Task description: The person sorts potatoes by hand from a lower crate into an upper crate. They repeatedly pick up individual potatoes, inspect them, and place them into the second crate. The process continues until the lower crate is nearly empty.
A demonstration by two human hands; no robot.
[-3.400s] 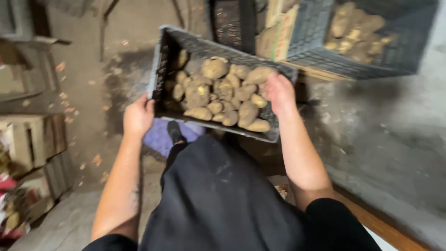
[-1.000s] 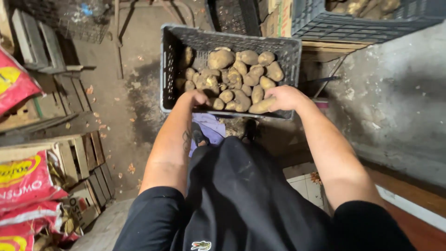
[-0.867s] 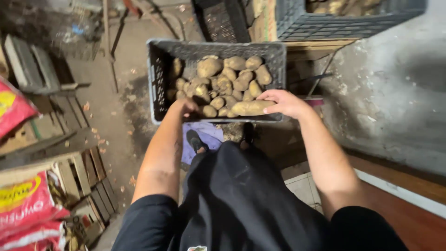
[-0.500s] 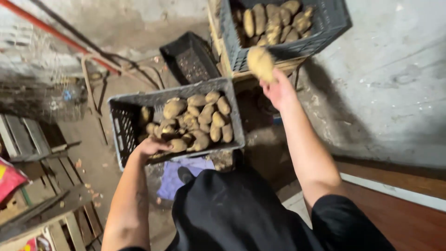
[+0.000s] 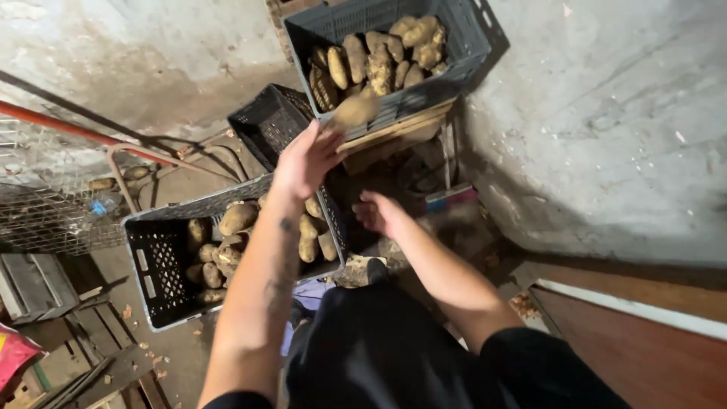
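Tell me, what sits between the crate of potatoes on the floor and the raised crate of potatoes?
An empty black crate, tipped against the wall, in the head view.

There's just the one view here, worn on the person's head and looking steeply down the front of the body, so both forearms run up from the bottom edge into the middle. It sits close: the left hand fills the centre, the right hand is just below it. It faces a grey wall, taking in the dark crate on the floor and the grey crate raised at the top edge.
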